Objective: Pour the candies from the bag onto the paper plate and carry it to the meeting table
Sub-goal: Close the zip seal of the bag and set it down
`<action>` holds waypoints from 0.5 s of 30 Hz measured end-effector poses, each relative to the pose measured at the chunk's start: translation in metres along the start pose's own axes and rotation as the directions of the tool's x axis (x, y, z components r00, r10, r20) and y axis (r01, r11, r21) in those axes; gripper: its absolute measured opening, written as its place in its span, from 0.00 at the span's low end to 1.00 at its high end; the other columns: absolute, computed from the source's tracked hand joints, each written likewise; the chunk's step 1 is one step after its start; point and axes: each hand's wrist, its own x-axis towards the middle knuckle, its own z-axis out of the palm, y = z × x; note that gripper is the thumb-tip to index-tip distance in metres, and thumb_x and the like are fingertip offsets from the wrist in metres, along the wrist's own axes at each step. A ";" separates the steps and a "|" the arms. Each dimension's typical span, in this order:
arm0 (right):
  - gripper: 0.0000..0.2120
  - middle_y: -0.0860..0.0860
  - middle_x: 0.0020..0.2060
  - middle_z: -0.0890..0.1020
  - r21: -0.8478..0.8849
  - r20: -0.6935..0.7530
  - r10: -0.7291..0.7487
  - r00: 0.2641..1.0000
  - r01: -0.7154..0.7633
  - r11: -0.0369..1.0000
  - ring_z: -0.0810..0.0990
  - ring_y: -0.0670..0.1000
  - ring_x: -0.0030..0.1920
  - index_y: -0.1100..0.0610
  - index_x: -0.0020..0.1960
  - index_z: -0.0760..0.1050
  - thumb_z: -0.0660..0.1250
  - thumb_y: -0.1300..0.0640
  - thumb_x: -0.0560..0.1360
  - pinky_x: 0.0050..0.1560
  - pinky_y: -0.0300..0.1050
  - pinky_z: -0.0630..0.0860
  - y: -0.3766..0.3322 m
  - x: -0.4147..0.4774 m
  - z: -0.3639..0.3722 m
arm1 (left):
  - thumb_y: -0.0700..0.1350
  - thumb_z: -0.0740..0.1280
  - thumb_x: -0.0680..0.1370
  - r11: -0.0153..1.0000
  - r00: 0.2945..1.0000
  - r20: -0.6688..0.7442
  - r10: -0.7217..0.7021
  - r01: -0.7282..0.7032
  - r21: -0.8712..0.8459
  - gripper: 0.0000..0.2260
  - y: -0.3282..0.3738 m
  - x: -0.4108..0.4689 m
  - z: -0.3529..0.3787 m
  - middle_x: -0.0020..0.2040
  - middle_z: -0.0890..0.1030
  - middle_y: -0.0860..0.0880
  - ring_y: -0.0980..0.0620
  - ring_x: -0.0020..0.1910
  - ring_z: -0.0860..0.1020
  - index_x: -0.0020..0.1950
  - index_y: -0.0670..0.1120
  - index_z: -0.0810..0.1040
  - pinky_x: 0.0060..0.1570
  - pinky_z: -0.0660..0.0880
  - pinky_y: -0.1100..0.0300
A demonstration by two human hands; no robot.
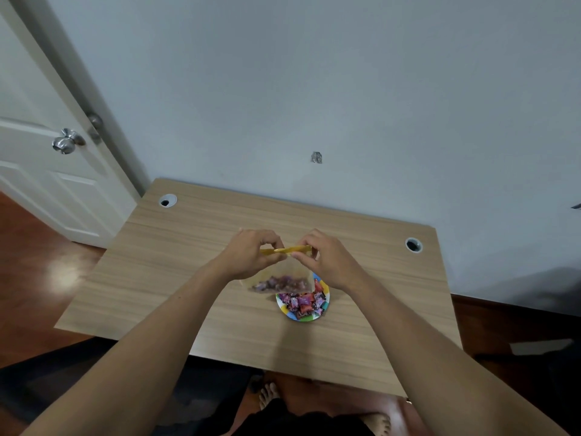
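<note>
Here, both hands' fingers (276,243) pinching bag (283,280)

We see the desk (157,278) set against the wall (314,89), a door (37,152) to its left. On it sits the paper plate (325,305) with candies (301,303); the bag (279,280) hangs above the plate's rear-left edge.

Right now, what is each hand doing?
Left hand: closed, pinching the bag's yellow strip.
Right hand: closed, pinching the same strip.
</note>
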 end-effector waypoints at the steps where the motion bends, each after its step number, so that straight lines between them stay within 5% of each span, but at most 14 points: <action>1: 0.09 0.43 0.47 0.80 0.021 0.003 0.008 1.000 -0.008 1.000 0.80 0.50 0.45 0.50 0.54 0.85 0.73 0.45 0.81 0.49 0.51 0.80 0.001 0.000 0.000 | 0.66 0.70 0.75 1.000 1.000 -0.001 -0.002 0.002 -0.006 0.12 0.000 0.001 0.000 0.48 0.86 0.60 0.56 0.60 0.84 0.47 0.59 0.81 0.65 0.75 0.38; 11: 0.05 0.45 0.45 0.80 0.101 -0.015 0.059 0.998 -0.057 0.993 0.79 0.50 0.46 0.52 0.51 0.85 0.76 0.52 0.79 0.48 0.45 0.76 0.003 0.005 0.008 | 0.58 0.74 0.76 0.997 1.000 -0.002 -0.007 0.007 -0.075 0.08 0.005 0.001 0.004 0.46 0.87 0.56 0.52 0.57 0.85 0.46 0.55 0.84 0.57 0.78 0.44; 15: 0.05 0.44 0.47 0.81 0.068 0.012 0.038 0.999 -0.038 0.997 0.80 0.49 0.49 0.50 0.51 0.84 0.75 0.50 0.79 0.52 0.49 0.78 0.003 0.005 0.008 | 0.58 0.74 0.76 0.996 1.000 0.011 -0.022 0.023 -0.082 0.08 0.006 0.001 0.006 0.44 0.85 0.57 0.54 0.48 0.83 0.45 0.55 0.83 0.53 0.78 0.44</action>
